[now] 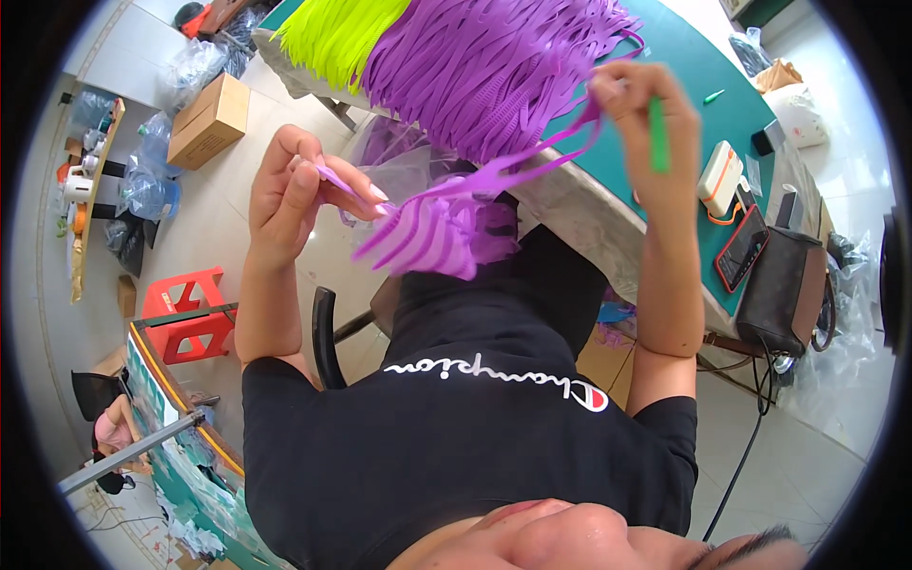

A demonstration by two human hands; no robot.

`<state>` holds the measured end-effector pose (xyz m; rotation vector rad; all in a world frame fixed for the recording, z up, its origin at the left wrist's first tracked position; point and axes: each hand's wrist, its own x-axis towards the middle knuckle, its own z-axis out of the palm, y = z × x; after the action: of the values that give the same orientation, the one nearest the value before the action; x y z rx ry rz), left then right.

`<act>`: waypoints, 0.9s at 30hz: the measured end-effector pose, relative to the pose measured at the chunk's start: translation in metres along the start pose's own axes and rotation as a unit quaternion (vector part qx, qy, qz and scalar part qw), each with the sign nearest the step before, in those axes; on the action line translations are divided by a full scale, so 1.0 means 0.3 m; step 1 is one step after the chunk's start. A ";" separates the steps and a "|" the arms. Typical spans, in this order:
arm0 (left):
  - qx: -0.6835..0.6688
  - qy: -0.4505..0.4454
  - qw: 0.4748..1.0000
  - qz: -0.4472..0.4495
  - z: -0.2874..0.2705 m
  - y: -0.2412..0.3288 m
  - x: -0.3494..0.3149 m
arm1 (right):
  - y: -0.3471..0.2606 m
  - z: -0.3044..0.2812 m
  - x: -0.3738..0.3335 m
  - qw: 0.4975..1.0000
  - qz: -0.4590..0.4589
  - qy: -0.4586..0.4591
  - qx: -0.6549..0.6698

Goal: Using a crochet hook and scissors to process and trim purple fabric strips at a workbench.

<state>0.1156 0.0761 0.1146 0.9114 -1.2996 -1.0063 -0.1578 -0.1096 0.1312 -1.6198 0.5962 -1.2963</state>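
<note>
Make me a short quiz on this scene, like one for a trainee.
1. Which colour of strips lies beside the purple pile on the teal table? A: red. B: lime green. C: white.
2. True or false: both of the person's hands rest flat on the table.
3. Fill in: the slim green object is at the person's ____ hand.

Key:
1. B.
2. False; the left hand is off the table, pinching a purple strip.
3. Right.
</note>
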 end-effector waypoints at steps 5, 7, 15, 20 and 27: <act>-0.010 -0.024 0.996 0.085 0.156 0.084 0.091 | 0.029 0.046 -0.210 0.970 -0.119 -0.133 -0.165; 0.000 -0.029 0.992 0.120 0.188 0.099 0.124 | 0.064 0.052 -0.336 0.966 -0.194 -0.153 -0.073; 0.007 -0.095 0.972 0.217 0.264 0.168 0.303 | 0.134 0.052 -0.426 0.930 -0.275 0.052 -0.237; 0.079 -0.070 0.971 0.217 0.191 0.165 0.454 | -0.136 -0.164 -0.180 0.984 -0.142 0.109 -0.013; -0.163 -0.199 0.934 0.248 0.235 0.051 0.643 | -0.430 -0.297 -0.019 0.872 -0.365 0.137 -0.295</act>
<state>0.0470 -0.1004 0.1959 0.1026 -1.5352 -0.9837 -0.2655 -0.0815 0.2418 -2.3156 0.6067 -2.0649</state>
